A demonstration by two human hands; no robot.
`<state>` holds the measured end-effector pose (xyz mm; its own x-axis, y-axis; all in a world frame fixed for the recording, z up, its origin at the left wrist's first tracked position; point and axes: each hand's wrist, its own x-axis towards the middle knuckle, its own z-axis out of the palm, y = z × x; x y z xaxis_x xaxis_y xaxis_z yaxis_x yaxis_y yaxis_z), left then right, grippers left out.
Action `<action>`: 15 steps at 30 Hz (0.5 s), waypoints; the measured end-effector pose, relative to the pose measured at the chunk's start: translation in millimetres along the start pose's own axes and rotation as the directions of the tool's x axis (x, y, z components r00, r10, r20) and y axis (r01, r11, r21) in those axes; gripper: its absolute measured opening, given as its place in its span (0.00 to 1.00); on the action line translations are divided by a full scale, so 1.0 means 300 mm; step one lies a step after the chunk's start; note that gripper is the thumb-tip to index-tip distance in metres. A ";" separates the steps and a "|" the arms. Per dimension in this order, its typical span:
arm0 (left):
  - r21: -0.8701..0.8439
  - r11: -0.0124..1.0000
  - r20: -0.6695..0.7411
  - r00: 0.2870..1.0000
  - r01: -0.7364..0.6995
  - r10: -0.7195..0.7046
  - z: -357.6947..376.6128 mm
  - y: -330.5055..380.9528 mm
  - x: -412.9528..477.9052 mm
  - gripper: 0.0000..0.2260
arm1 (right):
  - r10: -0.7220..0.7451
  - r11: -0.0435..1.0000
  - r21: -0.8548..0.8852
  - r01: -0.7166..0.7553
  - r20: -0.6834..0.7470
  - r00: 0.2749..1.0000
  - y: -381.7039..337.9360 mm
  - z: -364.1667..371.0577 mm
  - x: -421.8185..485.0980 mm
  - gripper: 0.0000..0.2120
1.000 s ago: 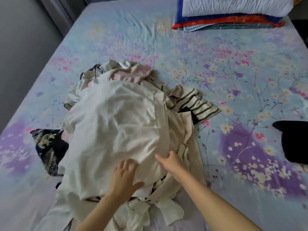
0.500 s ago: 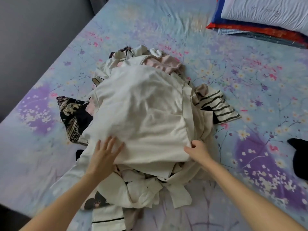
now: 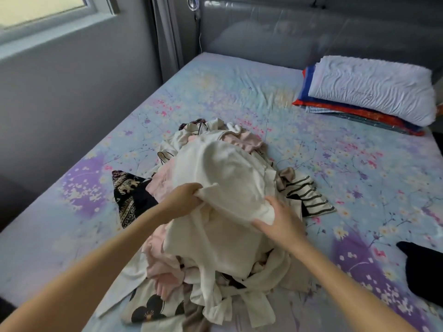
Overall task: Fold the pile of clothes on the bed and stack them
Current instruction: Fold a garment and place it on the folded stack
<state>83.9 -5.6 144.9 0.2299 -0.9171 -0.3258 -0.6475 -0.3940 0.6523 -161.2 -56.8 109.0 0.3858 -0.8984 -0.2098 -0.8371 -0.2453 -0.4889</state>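
From the head camera I count 2 hands and 1 pile of clothes (image 3: 211, 264), which lies in a heap on the near middle of the bed (image 3: 239, 92). On top of the heap is 1 large cream garment (image 3: 227, 168). My left hand (image 3: 184, 200) has its fingers curled round a bunched edge of that garment on its left side. My right hand (image 3: 280, 219) pinches the same edge further right, thumb on top and fingers tucked under the cloth. The edge is raised off the heap between the 2 hands.

Sticking out of the pile I see 1 black-and-cream striped garment (image 3: 304, 195) on the right and 1 black patterned cloth (image 3: 129, 195) on the left, with pink pieces underneath. 1 separate black item (image 3: 422, 267) lies well apart at the right edge of the frame.

At the head of the bed, 1 white pillow (image 3: 371, 87) rests on a stack of folded blankets (image 3: 359, 113).
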 end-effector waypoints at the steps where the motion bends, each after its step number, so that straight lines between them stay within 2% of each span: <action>1: -0.074 0.997 0.016 1.000 -0.004 0.006 -0.017 0.085 -0.029 0.05 | -0.105 0.992 0.070 0.101 0.062 0.993 -0.062 -0.021 -0.020 0.40; 2: -0.188 0.982 0.016 1.000 0.007 -0.004 -0.036 0.176 -0.062 0.05 | -0.190 0.971 0.162 0.174 0.090 0.978 -0.130 -0.055 -0.053 0.45; 3: -0.317 0.948 0.017 1.000 0.022 -0.017 -0.048 0.253 -0.092 0.06 | -0.215 0.948 0.260 0.184 0.097 0.972 -0.185 -0.075 -0.081 0.48; 6: -0.636 0.760 0.072 0.991 0.131 -0.111 -0.098 0.450 -0.134 0.09 | -0.136 0.878 0.457 0.143 -0.048 0.990 -0.283 -0.171 -0.163 0.50; 8: -0.765 0.618 0.139 0.984 0.180 -0.115 -0.141 0.561 -0.142 0.04 | -0.089 0.860 0.487 0.155 -0.155 0.984 -0.305 -0.238 -0.206 0.54; 9: -0.798 0.578 0.145 0.985 0.173 -0.094 -0.164 0.622 -0.155 0.02 | -0.065 0.838 0.523 0.158 -0.192 0.979 -0.309 -0.282 -0.234 0.53; 10: -0.819 0.552 0.149 0.987 0.156 -0.058 -0.186 0.678 -0.165 0.02 | -0.033 0.806 0.572 0.153 -0.214 0.976 -0.311 -0.323 -0.252 0.50; 11: -0.838 0.527 0.162 0.987 0.143 -0.009 -0.202 0.724 -0.184 0.03 | 0.003 0.771 0.619 0.151 -0.241 0.970 -0.311 -0.353 -0.255 0.42; 13: -0.863 0.494 0.184 0.977 0.109 0.105 -0.237 0.840 -0.246 0.06 | 0.050 0.743 0.632 0.218 -0.378 0.924 -0.316 -0.464 -0.295 0.21; 15: -0.896 0.437 0.180 0.965 0.081 0.191 -0.277 0.929 -0.302 0.07 | 0.070 0.720 0.634 0.282 -0.471 0.879 -0.317 -0.587 -0.336 0.13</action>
<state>-57.0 -37.3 413.0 -0.0330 -0.9492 -0.3129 0.3867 -0.3008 0.8718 -188.7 -6.9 325.8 0.0982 -0.9787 0.1801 -0.2483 -0.1993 -0.9480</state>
